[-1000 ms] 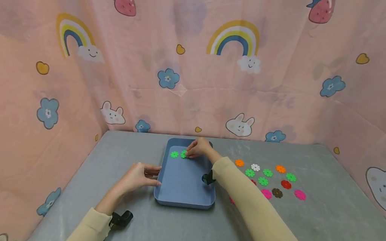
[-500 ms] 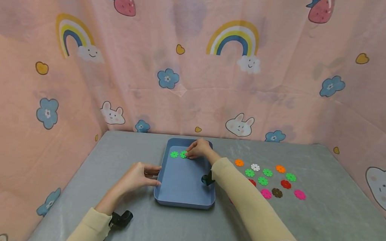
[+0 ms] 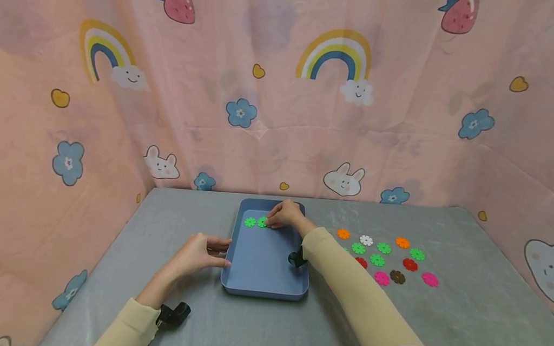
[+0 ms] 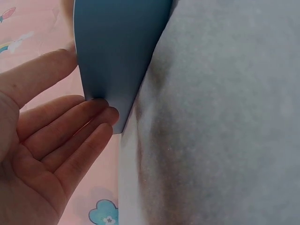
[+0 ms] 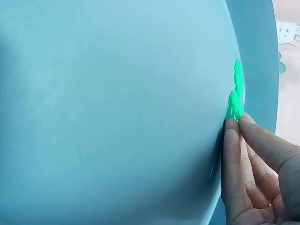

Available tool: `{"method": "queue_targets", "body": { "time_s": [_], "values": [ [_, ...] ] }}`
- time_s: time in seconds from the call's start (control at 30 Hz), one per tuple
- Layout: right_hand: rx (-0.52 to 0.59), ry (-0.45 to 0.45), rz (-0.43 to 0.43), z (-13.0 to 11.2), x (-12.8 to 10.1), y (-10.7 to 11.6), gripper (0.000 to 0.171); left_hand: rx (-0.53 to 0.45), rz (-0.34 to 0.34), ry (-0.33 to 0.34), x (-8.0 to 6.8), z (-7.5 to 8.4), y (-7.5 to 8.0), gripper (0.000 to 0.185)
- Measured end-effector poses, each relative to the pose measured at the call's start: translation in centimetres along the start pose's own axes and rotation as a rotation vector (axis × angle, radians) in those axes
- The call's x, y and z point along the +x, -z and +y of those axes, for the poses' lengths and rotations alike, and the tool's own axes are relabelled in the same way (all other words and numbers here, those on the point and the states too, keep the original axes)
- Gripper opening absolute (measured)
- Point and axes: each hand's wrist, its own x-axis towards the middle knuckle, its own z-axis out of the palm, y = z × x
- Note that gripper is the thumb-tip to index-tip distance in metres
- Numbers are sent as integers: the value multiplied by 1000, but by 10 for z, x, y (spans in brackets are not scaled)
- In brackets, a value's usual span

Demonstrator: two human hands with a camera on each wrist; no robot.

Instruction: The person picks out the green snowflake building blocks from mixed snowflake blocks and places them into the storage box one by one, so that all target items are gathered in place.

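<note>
The right hand (image 3: 287,214) reaches into the blue tray (image 3: 259,280) and its fingertips (image 5: 233,125) pinch a green flower piece (image 3: 263,222) near the tray's far edge, beside another green piece (image 3: 250,222). The left hand (image 3: 198,252) is flat and relaxed, its straight fingers touching the tray's left wall. Other coloured pieces (image 3: 384,257) lie on the counter (image 3: 466,318), right of the tray.

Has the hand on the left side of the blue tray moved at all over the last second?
No. The left hand rests where it was, fingertips against the left wall of the blue tray, which has not shifted on the grey table.
</note>
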Motion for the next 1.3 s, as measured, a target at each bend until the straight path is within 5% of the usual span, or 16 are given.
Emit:
{"method": "queue_targets", "body": {
  "time_s": [1.3],
  "values": [
    [-37, 4, 21, 2, -5, 0, 12, -1, -5, -3, 0, 0, 0, 59]
  ]
}}
